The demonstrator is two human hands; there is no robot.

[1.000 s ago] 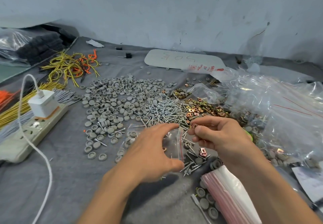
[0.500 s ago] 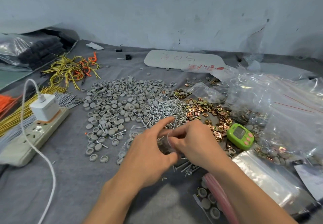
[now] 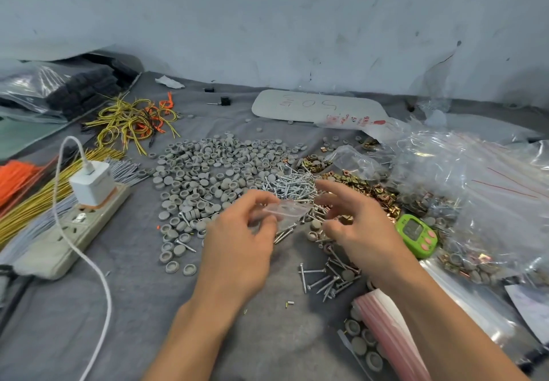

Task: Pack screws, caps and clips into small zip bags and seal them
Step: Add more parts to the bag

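Observation:
My left hand [image 3: 237, 241] pinches a small clear zip bag [image 3: 286, 210] between thumb and fingers, just above the table. To the right of the bag, my right hand [image 3: 359, 226] hovers with its fingers spread, holding nothing that I can see. Behind the hands lie a wide pile of grey caps [image 3: 214, 172], a heap of silver screws [image 3: 294, 186] and a heap of brass-coloured clips [image 3: 365, 186]. More loose screws [image 3: 326, 279] lie under my right wrist. What is inside the bag cannot be made out.
A green timer [image 3: 416, 233] sits by my right hand. Large clear bags [image 3: 475, 196] of packed parts fill the right side. Empty zip bags [image 3: 389, 327] lie at the front right. At the left are a power strip [image 3: 59, 244] with charger and cable, and wire bundles [image 3: 130, 122].
My right hand has pulled away from the bag's mouth to the right and spread its fingers. The left hand still holds the bag, now lifted and lying flatter.

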